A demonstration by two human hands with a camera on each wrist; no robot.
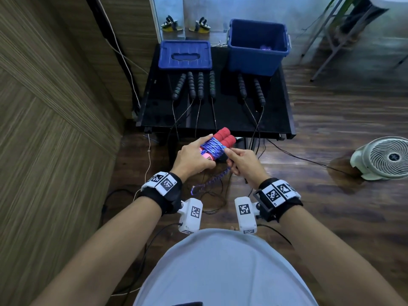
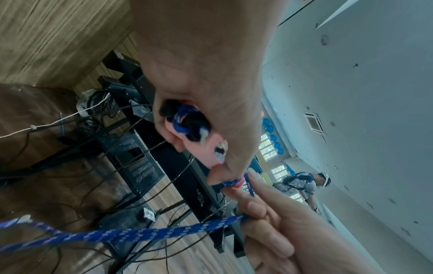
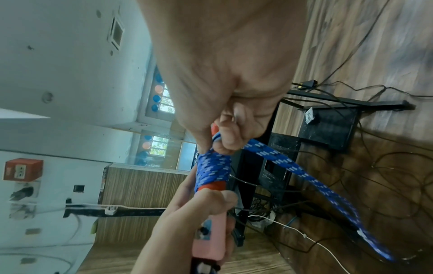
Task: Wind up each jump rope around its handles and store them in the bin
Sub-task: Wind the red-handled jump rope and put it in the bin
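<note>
My left hand [image 1: 194, 156] grips two red-and-pink jump-rope handles [image 1: 225, 138] held side by side in front of the black table [image 1: 276, 120]. Blue braided rope [image 1: 213, 146] is wound round their middle. My right hand [image 1: 241, 162] pinches the rope [image 3: 276, 157] right at the coil, and a short loop of loose rope [image 1: 209, 181] hangs below. In the left wrist view my fingers [image 2: 211, 118] wrap the pink handle ends [image 2: 206, 146]. The open blue bin [image 1: 257, 46] stands at the table's back right with something purple inside.
Three black jump ropes [image 1: 199, 86] lie with handles on the table, cords hanging over its front edge. A blue lid [image 1: 185, 54] lies at the back left. A wood wall is on the left, a white fan [image 1: 385, 159] on the floor to the right, cables underfoot.
</note>
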